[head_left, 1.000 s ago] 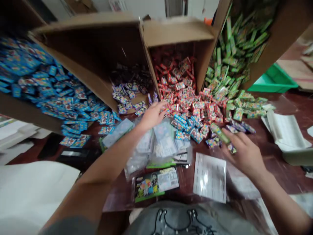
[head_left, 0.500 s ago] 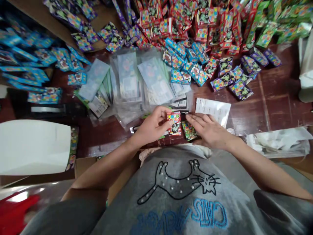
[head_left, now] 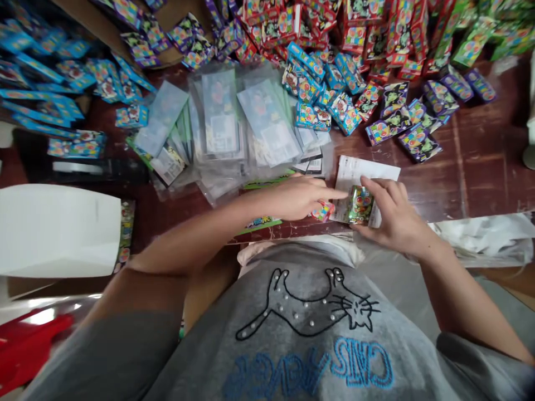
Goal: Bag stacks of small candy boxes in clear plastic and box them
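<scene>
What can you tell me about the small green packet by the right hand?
The small green packet is rectangular and glossy, seemingially wrapped in film, with a colourful print including reddish and yellow patches; its lettering is too blurred to read. It looks closed. Its long side runs away from the person, over the white sheet; whether it rests there is unclear. The right hand grips its ends. The left index fingertip is close to its left edge; contact cannot be confirmed.

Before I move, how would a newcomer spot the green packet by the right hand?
On the dark red table, find the white printed sheet near the gray shirt. Over its lower part, in the right hand, is a small green packet. The red packet is by the left hand; other green packets are heaped at upper right.
</scene>
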A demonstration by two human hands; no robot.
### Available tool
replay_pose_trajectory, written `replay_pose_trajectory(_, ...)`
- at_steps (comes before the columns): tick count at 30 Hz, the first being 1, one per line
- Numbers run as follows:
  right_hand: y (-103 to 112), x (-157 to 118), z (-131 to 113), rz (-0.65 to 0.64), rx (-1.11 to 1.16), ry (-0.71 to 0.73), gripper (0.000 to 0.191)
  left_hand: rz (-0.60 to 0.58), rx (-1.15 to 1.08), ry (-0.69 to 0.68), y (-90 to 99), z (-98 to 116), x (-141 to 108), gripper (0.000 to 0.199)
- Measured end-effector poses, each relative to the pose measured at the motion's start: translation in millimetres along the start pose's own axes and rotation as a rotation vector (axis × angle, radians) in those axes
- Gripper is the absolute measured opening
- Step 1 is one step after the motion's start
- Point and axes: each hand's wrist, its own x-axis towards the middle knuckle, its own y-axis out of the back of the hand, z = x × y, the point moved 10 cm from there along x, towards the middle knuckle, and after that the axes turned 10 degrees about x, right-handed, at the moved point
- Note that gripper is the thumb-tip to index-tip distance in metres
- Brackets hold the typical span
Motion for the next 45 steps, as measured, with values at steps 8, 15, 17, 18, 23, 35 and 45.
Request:
replay_pose_trajectory(8, -7, -4, 20, -0.112, -0.002, -0.019, 0.107, 0.035, 0.305, 0.047, 25.7, 6, 9, 0.047)
replay_pose_trajectory(15, -48, 46, 6, -0.357, 0.05, 0.15, 0.104, 0.233, 0.468, 0.408, 0.2, -30, -112, 0.084)
replay_pose_trajectory(17, -64, 59, -2, -0.418, 0.044, 0.185, 0.106, 0.196, 0.533, 0.474, -19.4, -39, -124, 0.086)
replay_pose_trajectory(18, -70, 63, -7, -0.43, 0.04, 0.2, 0.106, 0.191, 0.544, 0.5, -26.1, -43, -128, 0.087)
replay_pose_trajectory(23, -81, 70, -23, -0.353, 0.046, 0.249, 0.087, 0.254, 0.466, 0.485, -35.6, -49, -141, 0.089)
replay_pose_trajectory(35, -79, 73, -44, -0.298, 0.147, 0.206, 0.08, 0.388, 0.374, 0.356, -22.0, -50, -138, 0.091)
replay_pose_trajectory(45, -71, 67, -25, -0.298, 0.123, 0.25, 0.1, 0.302, 0.388, 0.381, -30.6, -63, -138, 0.091)
